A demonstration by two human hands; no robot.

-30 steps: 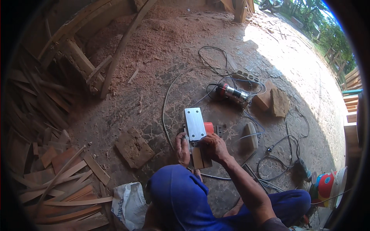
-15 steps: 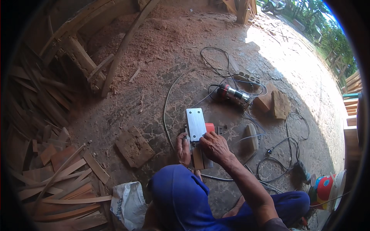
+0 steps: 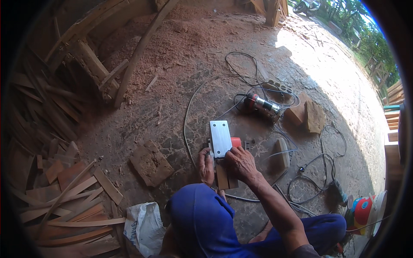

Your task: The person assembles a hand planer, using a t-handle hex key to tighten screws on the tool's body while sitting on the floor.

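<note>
A silver metal plate (image 3: 220, 136) with a few dark holes tops a flat tool on the floor in front of me. A red-orange part (image 3: 235, 142) sticks out on its right side. My left hand (image 3: 207, 167) is closed on the tool's near left edge, thumb and fingers curled against it. My right hand (image 3: 241, 162) has its fingers bent and pressed together at the plate's near right corner. What those fingertips pinch is hidden. Between both hands, a brown wood piece (image 3: 226, 179) extends toward me from under the plate.
A corded silver-and-black power tool (image 3: 262, 105) lies beyond, near wooden blocks (image 3: 314, 117) and looped cables. Another block (image 3: 150, 163) rests at left, by piled wood offcuts (image 3: 73, 185) and a white sack (image 3: 144, 228). At right stands a colourful bucket (image 3: 365, 210).
The view has shifted very slightly. Both hands keep their places on the metal-plated tool, with no clear movement of it.
</note>
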